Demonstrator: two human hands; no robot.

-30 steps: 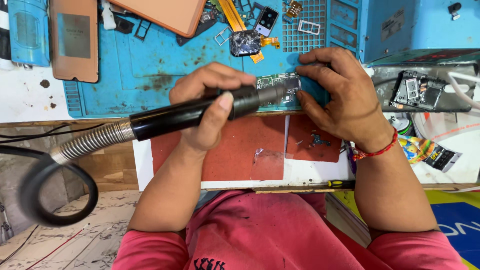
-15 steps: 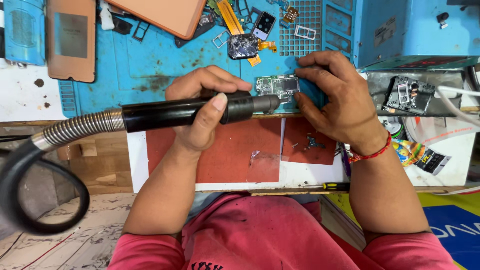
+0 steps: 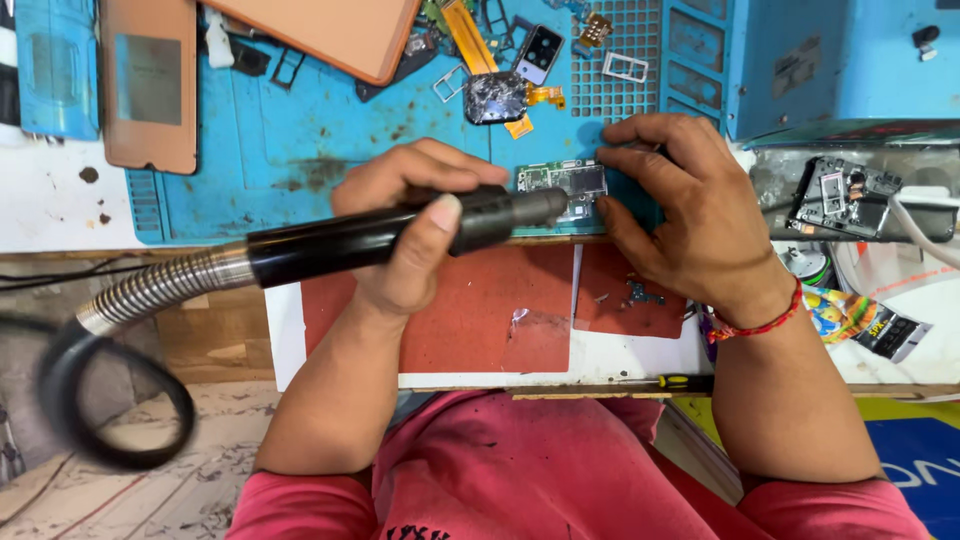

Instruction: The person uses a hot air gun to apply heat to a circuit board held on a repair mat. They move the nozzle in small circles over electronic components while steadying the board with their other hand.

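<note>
My left hand (image 3: 410,225) grips a black hot-air wand (image 3: 340,243) whose metal-coiled hose (image 3: 150,290) trails off left into a black loop. The wand's nozzle points right at a small green circuit board (image 3: 562,180) lying on the blue work mat (image 3: 300,130). My right hand (image 3: 680,205) rests on the mat with its fingers on the board's right edge, holding it down. A red thread band circles that wrist.
Phone parts litter the mat: an orange back cover (image 3: 148,85), a camera module (image 3: 540,52), flex cables, metal frames. A blue box (image 3: 830,60) stands at the right. A red pad (image 3: 470,310) with small bits covers the bench's near edge. A screwdriver (image 3: 680,382) lies there.
The wand's hose end has swung down to the left while the nozzle stays aimed at the board. My right hand keeps its hold on the board.
</note>
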